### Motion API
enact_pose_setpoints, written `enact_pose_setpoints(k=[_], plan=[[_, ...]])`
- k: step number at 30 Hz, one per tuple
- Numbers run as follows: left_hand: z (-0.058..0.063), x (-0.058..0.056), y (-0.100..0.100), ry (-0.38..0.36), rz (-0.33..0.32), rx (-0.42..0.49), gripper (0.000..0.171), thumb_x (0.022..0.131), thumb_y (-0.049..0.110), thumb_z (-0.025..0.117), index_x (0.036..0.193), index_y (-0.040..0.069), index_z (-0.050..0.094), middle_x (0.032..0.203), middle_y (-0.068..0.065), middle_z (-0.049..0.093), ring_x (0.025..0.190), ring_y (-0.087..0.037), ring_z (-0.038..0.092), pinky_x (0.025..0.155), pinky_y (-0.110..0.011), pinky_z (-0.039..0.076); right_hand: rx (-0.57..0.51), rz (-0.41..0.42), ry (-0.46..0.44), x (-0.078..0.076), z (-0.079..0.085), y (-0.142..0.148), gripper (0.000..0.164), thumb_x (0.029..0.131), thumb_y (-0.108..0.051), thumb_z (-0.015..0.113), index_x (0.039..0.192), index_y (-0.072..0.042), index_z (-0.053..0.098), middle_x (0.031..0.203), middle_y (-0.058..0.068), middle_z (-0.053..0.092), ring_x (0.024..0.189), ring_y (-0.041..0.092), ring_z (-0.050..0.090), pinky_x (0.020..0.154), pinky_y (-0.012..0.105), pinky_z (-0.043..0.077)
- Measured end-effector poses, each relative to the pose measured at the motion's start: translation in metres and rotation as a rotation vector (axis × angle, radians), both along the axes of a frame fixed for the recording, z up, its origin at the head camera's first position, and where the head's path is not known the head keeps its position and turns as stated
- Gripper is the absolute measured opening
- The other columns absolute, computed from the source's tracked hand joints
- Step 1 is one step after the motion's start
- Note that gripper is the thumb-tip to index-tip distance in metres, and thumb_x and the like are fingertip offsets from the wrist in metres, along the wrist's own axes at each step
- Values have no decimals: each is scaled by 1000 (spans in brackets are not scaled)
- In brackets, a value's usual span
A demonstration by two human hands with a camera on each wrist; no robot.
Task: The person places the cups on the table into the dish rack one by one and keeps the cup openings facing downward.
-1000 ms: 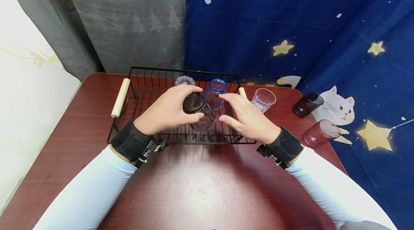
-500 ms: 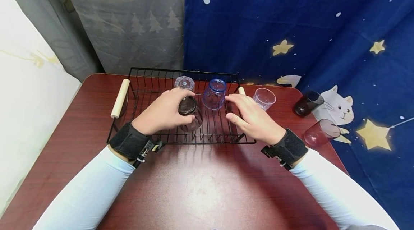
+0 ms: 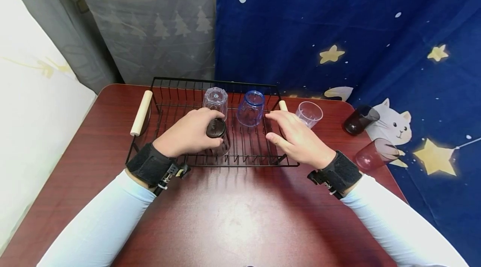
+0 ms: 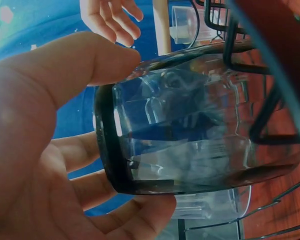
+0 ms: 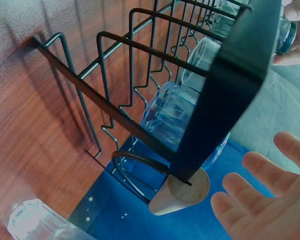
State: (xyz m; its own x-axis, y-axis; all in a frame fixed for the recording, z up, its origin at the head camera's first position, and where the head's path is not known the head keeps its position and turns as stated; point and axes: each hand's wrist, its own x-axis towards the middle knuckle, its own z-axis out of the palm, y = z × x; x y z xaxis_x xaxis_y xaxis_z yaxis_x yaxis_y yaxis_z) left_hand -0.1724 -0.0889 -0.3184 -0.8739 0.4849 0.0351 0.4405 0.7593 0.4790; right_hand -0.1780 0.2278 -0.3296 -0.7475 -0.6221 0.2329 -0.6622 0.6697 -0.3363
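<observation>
In the head view my left hand (image 3: 191,131) grips a dark smoky glass (image 3: 224,145) around its thick base. The glass is upside down at the front middle of a black wire rack (image 3: 240,167). Its rim points down toward the wires in the left wrist view; whether it touches them I cannot tell. Behind it a clear glass (image 3: 216,101) stands upside down in the rack, with a blue-tinted glass (image 3: 251,112) inverted to its right. My right hand (image 3: 298,138), fingers relaxed and holding nothing, hovers by the rack's right wooden handle (image 5: 182,192).
Right of the rack a clear glass (image 3: 310,112) stands upright on the red-brown table (image 3: 233,217). A dark glass (image 3: 358,121) and a reddish glass (image 3: 373,154) are near the table's right edge. A second wooden handle (image 3: 142,112) forms the rack's left end. Curtains hang behind.
My left hand has moved the dark glass leftward and a little toward me, away from the blue-tinted glass. My right hand has drawn off to the right, apart from the glasses.
</observation>
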Motion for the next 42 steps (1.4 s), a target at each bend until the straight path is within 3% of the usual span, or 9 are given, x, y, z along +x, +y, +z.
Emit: enact_pose_setpoints(k=[27, 33, 42], plan=[[-5, 2, 12, -70, 30, -27, 68, 87, 39, 74, 145, 14, 50, 132, -14, 56, 123, -38, 50, 96, -49, 47, 25, -71, -28, 4, 2, 14, 56, 100, -42, 58, 144, -9, 46, 146, 14, 48, 139, 30, 41, 113, 52, 33], [-3, 3, 17, -30, 31, 16, 67, 90, 43, 68, 146, 11, 49, 139, -14, 53, 132, -35, 47, 106, -51, 43, 10, -97, 18, 1, 2, 22, 55, 98, -39, 63, 143, -9, 48, 141, 13, 51, 133, 31, 46, 111, 50, 35], [3, 4, 32, 35, 2, 38, 64, 94, 46, 64, 146, 12, 49, 144, -13, 50, 137, -35, 43, 110, -52, 38, -26, -129, 51, -10, -1, 35, 48, 99, -36, 63, 136, -8, 53, 125, 10, 58, 117, 30, 51, 101, 49, 39]])
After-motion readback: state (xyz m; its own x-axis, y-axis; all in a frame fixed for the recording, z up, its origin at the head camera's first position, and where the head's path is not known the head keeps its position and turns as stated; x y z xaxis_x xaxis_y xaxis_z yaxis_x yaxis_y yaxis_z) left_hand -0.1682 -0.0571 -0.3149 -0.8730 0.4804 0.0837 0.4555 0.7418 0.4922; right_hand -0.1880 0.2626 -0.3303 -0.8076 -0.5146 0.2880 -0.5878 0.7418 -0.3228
